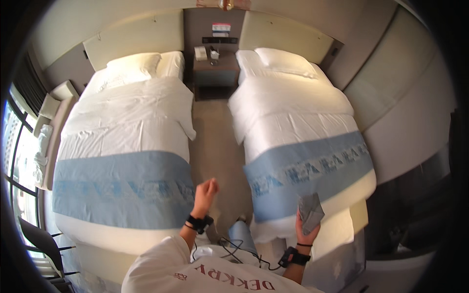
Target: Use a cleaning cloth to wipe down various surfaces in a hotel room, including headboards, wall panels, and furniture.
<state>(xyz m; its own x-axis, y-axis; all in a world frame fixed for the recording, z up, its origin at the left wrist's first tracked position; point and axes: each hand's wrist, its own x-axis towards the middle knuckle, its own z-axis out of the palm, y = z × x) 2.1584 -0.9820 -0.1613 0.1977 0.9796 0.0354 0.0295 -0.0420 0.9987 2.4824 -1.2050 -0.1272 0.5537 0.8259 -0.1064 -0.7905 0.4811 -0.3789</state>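
Observation:
A folded grey cloth (311,213) lies in my right hand (306,230), with the fingers around its near side. That hand is in front of the right bed's foot, near its blue patterned bed runner (304,157). My left hand (206,197) is held up with the fingers curled in, and nothing shows in it. It stands over the aisle, beside the right edge of the left bed's blue runner (124,164). Both wrists carry black strapped devices with cables running to my waist.
Two made beds with white duvets (128,99) and pillows (137,66) flank a carpeted aisle (216,146). Between the headboards stands a nightstand (215,77) with small items on top. A dark chair (41,240) and a window bench (60,128) are at left.

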